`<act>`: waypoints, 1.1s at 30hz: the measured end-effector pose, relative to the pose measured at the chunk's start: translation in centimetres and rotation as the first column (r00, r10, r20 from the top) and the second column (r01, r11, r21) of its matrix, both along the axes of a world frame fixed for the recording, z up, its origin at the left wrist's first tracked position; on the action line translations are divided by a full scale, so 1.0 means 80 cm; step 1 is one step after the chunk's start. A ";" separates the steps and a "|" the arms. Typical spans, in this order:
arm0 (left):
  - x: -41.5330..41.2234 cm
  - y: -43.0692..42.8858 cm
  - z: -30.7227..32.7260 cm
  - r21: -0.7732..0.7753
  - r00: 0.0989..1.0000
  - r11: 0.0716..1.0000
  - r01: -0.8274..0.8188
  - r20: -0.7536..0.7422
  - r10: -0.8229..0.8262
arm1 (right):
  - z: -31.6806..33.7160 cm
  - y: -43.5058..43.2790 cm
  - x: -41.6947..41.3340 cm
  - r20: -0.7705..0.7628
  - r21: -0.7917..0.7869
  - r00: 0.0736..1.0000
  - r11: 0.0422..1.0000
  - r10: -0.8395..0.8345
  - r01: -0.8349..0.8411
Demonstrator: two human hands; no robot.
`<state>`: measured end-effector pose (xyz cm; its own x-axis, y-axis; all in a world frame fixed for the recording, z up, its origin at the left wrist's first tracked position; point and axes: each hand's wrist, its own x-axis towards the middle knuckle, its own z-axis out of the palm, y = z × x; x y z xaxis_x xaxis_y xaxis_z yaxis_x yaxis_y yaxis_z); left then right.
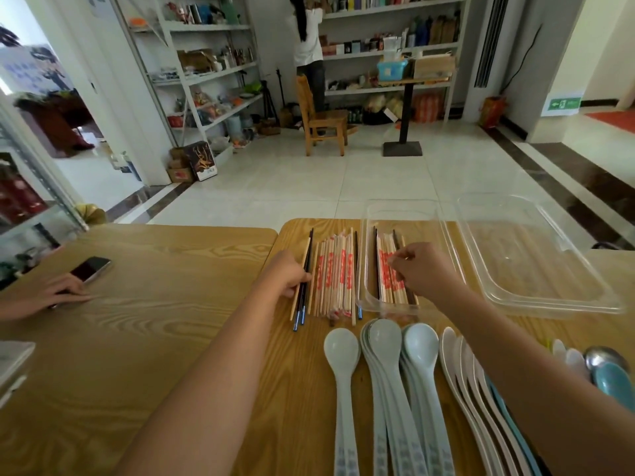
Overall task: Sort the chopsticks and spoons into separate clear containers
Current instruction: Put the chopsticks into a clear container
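Grips thin black blue-tipped chopsticks [308,250] in the left hand [287,274], beside the loose pile of paper-wrapped wooden chopsticks [335,269] on the light wooden table [154,321]. Pinches wrapped chopsticks [385,273] with the right hand [422,273] inside the nearer clear plastic container [398,208]. Shows pale ceramic spoons [381,352] in a row in front.

The table [154,338] is pale wood grain with a smooth, low-sheen top. Toward its far edge, the narrow container [402,209] and wide container [556,308] are clear glossy plastic. The wrapped chopsticks [335,276] are bare pale wood in thin red-printed sleeves, and the dark chopsticks [310,243] look smoothly lacquered. Along the near edge the pale green spoons [343,348] gleam like glaze or hard plastic, and 1 metal spoon [603,356] is polished.
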<state>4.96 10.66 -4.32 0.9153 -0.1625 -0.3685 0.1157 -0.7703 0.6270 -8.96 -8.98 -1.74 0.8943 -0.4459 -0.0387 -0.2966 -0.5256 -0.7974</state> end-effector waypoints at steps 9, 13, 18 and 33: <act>-0.035 -0.003 0.092 -0.478 0.983 0.870 0.121 -0.064 -0.172 | 0.051 0.037 0.037 0.050 0.338 0.999 0.941 -0.008 -0.010; -0.057 -0.027 0.107 -0.533 0.959 0.822 0.201 -0.065 -0.277 | 0.075 0.042 0.047 0.045 0.433 0.999 0.902 -0.020 -0.001; -0.066 -0.049 0.106 -0.589 0.957 0.783 0.201 -0.052 -0.285 | 0.083 0.024 0.055 -0.037 0.447 0.997 0.891 -0.073 0.082; -0.069 -0.066 0.042 -0.153 0.971 0.959 0.237 0.042 -0.233 | 0.049 -0.063 0.091 -0.201 -0.437 0.963 0.896 -0.182 0.078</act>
<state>-0.55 5.38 -0.99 0.8524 -0.4281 -0.3003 -0.0732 -0.6663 0.7421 -1.67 -14.01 2.17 0.8160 -0.5778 -0.0187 -0.5334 -0.7401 -0.4096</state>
